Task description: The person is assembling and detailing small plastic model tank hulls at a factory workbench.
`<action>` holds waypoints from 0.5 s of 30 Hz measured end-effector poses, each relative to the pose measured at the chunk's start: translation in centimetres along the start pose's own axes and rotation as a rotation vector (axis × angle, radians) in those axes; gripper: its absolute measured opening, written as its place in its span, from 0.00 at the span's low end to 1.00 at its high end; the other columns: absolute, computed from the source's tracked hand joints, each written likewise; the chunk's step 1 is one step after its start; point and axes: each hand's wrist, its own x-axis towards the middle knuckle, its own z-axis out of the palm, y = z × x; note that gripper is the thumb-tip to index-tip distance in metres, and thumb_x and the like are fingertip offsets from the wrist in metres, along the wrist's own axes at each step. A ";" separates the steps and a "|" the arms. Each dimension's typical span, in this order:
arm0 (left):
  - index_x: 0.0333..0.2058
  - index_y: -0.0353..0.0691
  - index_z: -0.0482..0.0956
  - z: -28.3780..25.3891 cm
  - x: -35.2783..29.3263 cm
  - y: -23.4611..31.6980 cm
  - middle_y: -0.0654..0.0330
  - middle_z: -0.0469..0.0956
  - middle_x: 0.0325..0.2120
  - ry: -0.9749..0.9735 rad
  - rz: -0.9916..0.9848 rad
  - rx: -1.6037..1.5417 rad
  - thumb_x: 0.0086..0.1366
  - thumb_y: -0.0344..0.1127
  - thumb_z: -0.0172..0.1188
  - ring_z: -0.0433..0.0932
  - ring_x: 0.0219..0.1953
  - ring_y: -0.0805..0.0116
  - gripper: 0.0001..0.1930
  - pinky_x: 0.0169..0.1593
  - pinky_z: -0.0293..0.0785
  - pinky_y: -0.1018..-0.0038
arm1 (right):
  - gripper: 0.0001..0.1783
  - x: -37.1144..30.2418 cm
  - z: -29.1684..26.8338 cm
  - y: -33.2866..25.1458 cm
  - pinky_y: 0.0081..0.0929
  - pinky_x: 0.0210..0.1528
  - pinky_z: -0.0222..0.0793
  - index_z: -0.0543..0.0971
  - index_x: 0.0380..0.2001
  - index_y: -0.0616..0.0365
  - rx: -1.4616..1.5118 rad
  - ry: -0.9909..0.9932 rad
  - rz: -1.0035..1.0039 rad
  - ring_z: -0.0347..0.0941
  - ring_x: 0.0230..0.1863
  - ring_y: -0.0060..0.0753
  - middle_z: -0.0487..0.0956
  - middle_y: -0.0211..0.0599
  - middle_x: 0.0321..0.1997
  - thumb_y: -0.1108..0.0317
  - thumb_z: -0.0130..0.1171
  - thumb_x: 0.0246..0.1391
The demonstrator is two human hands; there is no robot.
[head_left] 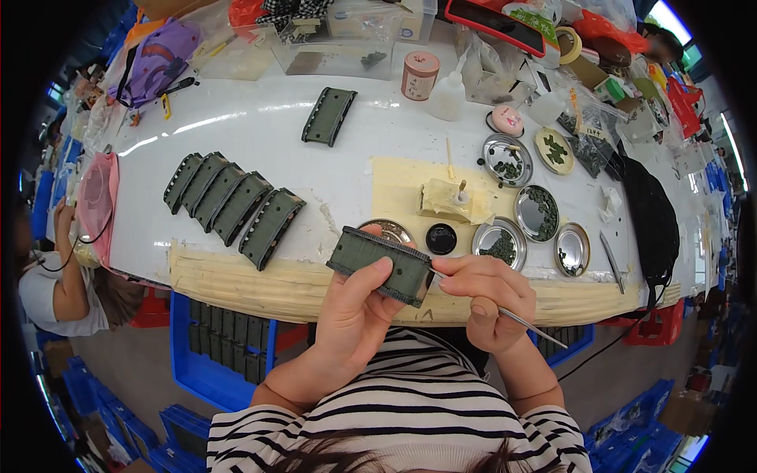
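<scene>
In my left hand (351, 311) is a dark green plastic model part (404, 277) with ridged black edges, held up over the table's near edge. The thumb presses on its face and the other fingers are behind it. My right hand (493, 299) grips a slim pointed metal tool (530, 324), whose tip meets the part's right end; its exact kind is unclear. Just beyond the part are a round metal dish (392, 226), partly covered by it, and a small pot of black liquid (441, 239).
Several matching green parts (236, 206) lie in a row at the left, with another single part (330, 117) farther back. Metal dishes of small green pieces (536, 213) and tweezers (612, 262) are at the right. A blue crate (223, 392) sits below the table.
</scene>
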 end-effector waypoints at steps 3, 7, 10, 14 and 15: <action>0.55 0.46 0.62 0.2 -0.1 0.2 0.55 0.73 0.48 -0.041 0.010 0.012 0.65 0.27 0.52 0.75 0.49 0.67 0.20 0.50 0.77 0.70 | 0.10 0.2 0.0 -0.4 0.27 0.37 0.76 0.79 0.37 0.66 0.021 0.009 -0.004 0.79 0.36 0.40 0.80 0.50 0.39 0.76 0.54 0.50; 0.55 0.46 0.62 0.4 -0.1 0.6 0.54 0.73 0.48 -0.093 0.005 0.004 0.65 0.27 0.52 0.75 0.50 0.65 0.21 0.51 0.76 0.68 | 0.11 0.4 0.0 -0.8 0.28 0.38 0.76 0.79 0.38 0.67 0.064 0.030 -0.016 0.79 0.38 0.42 0.79 0.51 0.39 0.76 0.53 0.50; 0.56 0.46 0.62 0.3 -0.1 0.6 0.53 0.73 0.48 -0.077 -0.022 -0.013 0.65 0.27 0.51 0.75 0.50 0.65 0.21 0.51 0.76 0.67 | 0.12 0.4 -0.1 -0.7 0.29 0.38 0.76 0.79 0.38 0.68 0.079 0.029 -0.025 0.78 0.39 0.42 0.79 0.51 0.39 0.76 0.53 0.50; 0.55 0.46 0.62 0.2 -0.1 0.4 0.53 0.73 0.48 -0.068 -0.023 -0.012 0.65 0.27 0.51 0.75 0.50 0.65 0.20 0.51 0.76 0.67 | 0.12 0.2 -0.1 -0.6 0.29 0.39 0.76 0.79 0.38 0.68 0.078 0.026 -0.035 0.79 0.39 0.43 0.79 0.51 0.39 0.75 0.54 0.49; 0.55 0.46 0.62 0.3 -0.1 0.4 0.53 0.73 0.48 -0.066 -0.025 -0.013 0.65 0.27 0.51 0.75 0.50 0.65 0.20 0.52 0.76 0.67 | 0.13 0.2 -0.1 -0.5 0.29 0.39 0.76 0.79 0.38 0.68 0.081 0.026 -0.037 0.79 0.39 0.43 0.79 0.51 0.39 0.75 0.54 0.48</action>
